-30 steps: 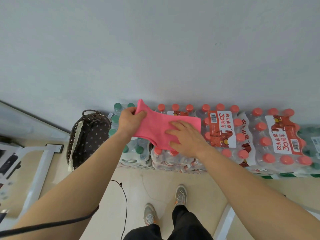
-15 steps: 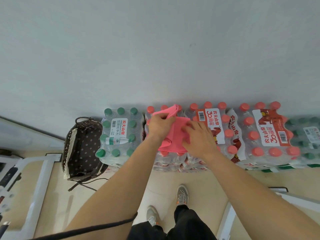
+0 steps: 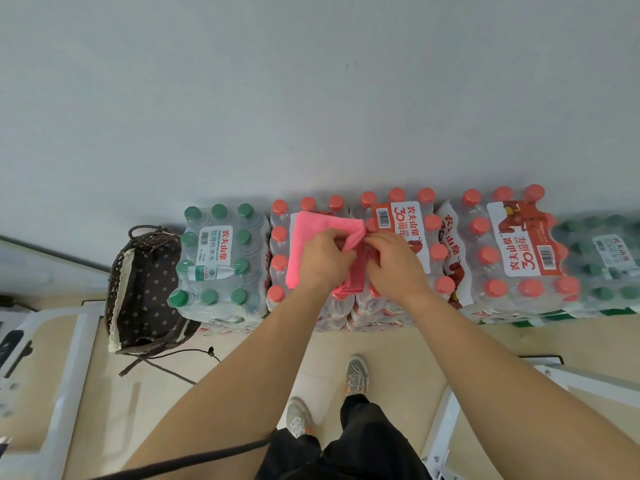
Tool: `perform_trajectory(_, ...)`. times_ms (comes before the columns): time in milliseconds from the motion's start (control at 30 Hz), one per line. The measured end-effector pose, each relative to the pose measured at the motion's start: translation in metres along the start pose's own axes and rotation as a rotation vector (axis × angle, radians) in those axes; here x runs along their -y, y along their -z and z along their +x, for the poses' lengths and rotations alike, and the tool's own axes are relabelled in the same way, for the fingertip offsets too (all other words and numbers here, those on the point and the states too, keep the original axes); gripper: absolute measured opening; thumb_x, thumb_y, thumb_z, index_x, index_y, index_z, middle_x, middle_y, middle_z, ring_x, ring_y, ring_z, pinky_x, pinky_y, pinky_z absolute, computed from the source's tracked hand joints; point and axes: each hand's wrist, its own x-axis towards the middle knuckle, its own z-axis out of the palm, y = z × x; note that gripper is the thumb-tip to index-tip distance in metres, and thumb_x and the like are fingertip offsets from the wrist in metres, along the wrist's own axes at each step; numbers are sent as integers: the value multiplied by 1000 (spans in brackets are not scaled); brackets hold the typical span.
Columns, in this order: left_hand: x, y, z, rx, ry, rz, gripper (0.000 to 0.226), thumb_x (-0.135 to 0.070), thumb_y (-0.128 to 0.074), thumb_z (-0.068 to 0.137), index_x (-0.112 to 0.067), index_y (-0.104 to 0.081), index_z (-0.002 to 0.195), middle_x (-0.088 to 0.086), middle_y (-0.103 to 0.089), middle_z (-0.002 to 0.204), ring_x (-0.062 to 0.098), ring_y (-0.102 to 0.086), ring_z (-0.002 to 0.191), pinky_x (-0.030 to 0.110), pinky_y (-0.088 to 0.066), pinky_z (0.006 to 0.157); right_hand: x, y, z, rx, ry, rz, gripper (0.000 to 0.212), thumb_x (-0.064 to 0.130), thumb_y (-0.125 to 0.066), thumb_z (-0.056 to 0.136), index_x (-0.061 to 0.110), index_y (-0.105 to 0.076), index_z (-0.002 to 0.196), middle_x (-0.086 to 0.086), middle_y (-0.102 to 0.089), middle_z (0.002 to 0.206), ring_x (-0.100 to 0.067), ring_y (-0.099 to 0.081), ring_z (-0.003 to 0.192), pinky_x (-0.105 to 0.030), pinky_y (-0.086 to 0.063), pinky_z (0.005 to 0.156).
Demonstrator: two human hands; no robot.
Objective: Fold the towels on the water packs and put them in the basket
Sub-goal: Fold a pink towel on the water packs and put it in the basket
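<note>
A pink towel [image 3: 306, 237] lies folded over on the red-capped water packs [image 3: 429, 247] against the wall. My left hand [image 3: 323, 259] rests on the towel and pinches its folded right edge. My right hand [image 3: 393, 261] meets it from the right and grips the same edge between thumb and fingers. The lower part of the towel is hidden under both hands. The dark woven basket [image 3: 117, 271] with dotted lining stands on the floor at the left of the packs, with nothing visible inside.
A green-capped water pack [image 3: 218, 258] sits between the basket and the towel. More packs [image 3: 519, 244] run to the right along the grey wall. White metal frames [image 3: 65, 375] stand on the floor at both sides. My feet [image 3: 356, 375] are below.
The towel went from spread wide to folded into a narrower stack. My left hand carried its left side over to the right, and both hands now meet at the right edge.
</note>
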Motion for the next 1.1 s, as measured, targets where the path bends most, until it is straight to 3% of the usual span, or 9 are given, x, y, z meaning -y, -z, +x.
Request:
perform_trajectory(133,-3,-6,2,-14,-8,-14,33,-20,-71,82,-20,-70,115,-1,-74,102,14,-68,93,27,-54,83,6,0,6,11,-115,100,41,20,-41,78,29,-64,111,4,-69,105,-20,-60,101,-43,-53,81)
perform_trajectory(233,-4,-7,4,18,-2,-10,29,-18,-68,84,-15,-71,113,1,-74,104,14,-67,95,22,-50,84,8,0,6,20,-120,110,36,26,-39,82,27,-63,108,1,-69,103,-23,-60,99,-45,-53,79)
perform_trajectory(367,-1,2,5,99,21,-55,30,-13,-58,88,-14,-70,116,4,-74,106,16,-68,93,32,-54,91,8,-3,9,-5,-161,90,32,40,-50,94,24,-56,121,-1,-68,106,-23,-61,99,-45,-53,81)
perform_trajectory(467,4,18,3,-120,-25,6,28,-13,-59,84,-22,-70,108,-7,-71,101,10,-65,91,28,-53,83,8,-8,12,32,-139,-38,58,37,-67,83,22,-46,134,-4,-66,113,-27,-59,105,-47,-52,87)
perform_trajectory(567,18,32,7,-337,37,167,40,-19,-61,79,-21,-57,118,2,-57,118,23,-56,105,37,-48,86,12,-9,10,-5,-151,-188,70,30,-73,81,20,-40,142,-11,-50,129,-32,-46,119,-47,-45,97)
perform_trajectory(667,28,36,13,-198,235,130,53,-28,-65,82,-10,-44,127,8,-51,126,30,-56,110,38,-44,83,18,-10,9,-63,-72,-284,72,19,-72,75,23,-43,141,-10,-42,133,-32,-42,120,-47,-48,94)
perform_trajectory(733,29,35,15,-139,277,96,53,-33,-67,82,-6,-42,120,6,-56,111,31,-60,102,34,-43,75,22,-11,11,-44,40,-298,67,12,-66,70,23,-52,135,-6,-44,137,-33,-42,124,-49,-46,98)
perform_trajectory(933,38,47,22,-37,333,-35,26,-30,-74,80,-11,-58,89,3,-61,83,25,-60,82,32,-47,69,39,-11,18,89,254,-181,27,15,-62,72,27,-70,95,6,-56,136,-21,-48,126,-45,-42,104)
perform_trajectory(1100,57,73,28,-72,349,-184,31,-25,-68,81,-10,-65,108,7,-68,98,25,-63,89,35,-50,75,59,-19,26,316,308,-144,34,19,-65,76,32,-71,106,4,-43,149,-22,-38,137,-40,-39,109)
